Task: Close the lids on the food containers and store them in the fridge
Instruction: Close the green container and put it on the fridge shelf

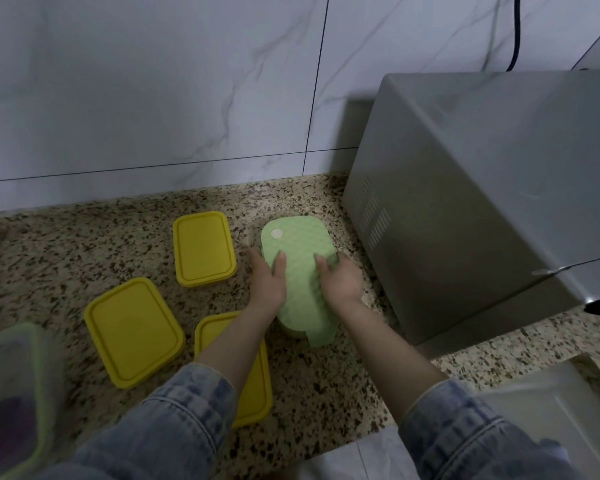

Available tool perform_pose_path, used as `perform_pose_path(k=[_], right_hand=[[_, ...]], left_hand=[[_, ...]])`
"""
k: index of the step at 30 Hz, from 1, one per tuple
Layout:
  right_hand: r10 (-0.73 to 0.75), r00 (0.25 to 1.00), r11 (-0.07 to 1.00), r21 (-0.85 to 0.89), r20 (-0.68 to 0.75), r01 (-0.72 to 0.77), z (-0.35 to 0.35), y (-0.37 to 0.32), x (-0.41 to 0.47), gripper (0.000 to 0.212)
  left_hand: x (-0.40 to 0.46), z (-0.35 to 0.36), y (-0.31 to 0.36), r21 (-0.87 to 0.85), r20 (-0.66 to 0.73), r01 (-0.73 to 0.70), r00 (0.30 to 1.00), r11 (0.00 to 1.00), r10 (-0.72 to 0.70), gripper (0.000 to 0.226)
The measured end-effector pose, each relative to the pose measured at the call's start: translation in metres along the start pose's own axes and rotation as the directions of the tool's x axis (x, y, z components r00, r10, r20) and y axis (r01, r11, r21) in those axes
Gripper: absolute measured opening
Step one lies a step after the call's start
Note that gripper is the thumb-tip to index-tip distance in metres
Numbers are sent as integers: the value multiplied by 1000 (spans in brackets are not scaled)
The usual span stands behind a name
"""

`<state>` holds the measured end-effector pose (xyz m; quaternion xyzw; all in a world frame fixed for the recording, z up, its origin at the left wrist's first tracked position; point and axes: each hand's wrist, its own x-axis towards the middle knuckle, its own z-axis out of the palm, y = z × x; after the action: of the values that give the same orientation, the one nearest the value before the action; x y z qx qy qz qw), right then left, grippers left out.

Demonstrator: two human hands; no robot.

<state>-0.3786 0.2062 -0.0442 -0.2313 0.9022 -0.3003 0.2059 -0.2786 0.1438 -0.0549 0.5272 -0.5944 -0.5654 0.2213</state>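
A light green lid [300,244] with a white round valve lies on top of a container on the speckled counter, beside the microwave. Both my hands press down on it: my left hand [269,280] lies flat on its left side, my right hand [340,282] on its right side, fingers at the edge. The container under the lid is mostly hidden. Three yellow-lidded containers sit to the left: one at the back [203,247], one at the front left [132,330], one [253,386] partly under my left forearm.
A grey microwave [482,188] stands close on the right, a black cable behind it. A clear container with a green rim [11,393] and dark contents sits at the lower left. A white object [548,407] is at the lower right. The tiled wall is behind the granite counter [66,244].
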Motion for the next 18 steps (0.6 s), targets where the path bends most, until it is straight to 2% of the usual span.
perform_pose_path(k=[3, 8, 10, 12, 14, 16, 18], right_hand=[[21, 999, 999, 40, 31, -22, 0, 2, 2, 43], [34, 999, 998, 60, 21, -35, 1, 2, 3, 43], [10, 1000, 1000, 29, 22, -11, 1, 2, 2, 45], [-41, 999, 999, -19, 29, 42, 0, 2, 0, 46], [-146, 989, 988, -37, 35, 147, -3, 5, -7, 46], [-302, 953, 944, -134, 18, 301, -4, 11, -19, 55], [-433, 901, 875, -249, -21, 415, -4, 19, -32, 56]], left_hand=[[1, 1, -1, -66, 8, -2, 1000, 998, 3, 74], [1, 1, -2, -62, 12, -11, 1000, 998, 11, 73], [-1, 1, 0, -27, 7, -36, 999, 999, 36, 73], [-4, 2, 1, 93, -31, -124, 991, 988, 127, 71], [-4, 4, 2, 304, -37, -253, 960, 918, 277, 65], [3, 6, 4, 538, 14, -357, 910, 763, 415, 57], [15, 6, 8, 690, 89, -403, 872, 601, 482, 56]])
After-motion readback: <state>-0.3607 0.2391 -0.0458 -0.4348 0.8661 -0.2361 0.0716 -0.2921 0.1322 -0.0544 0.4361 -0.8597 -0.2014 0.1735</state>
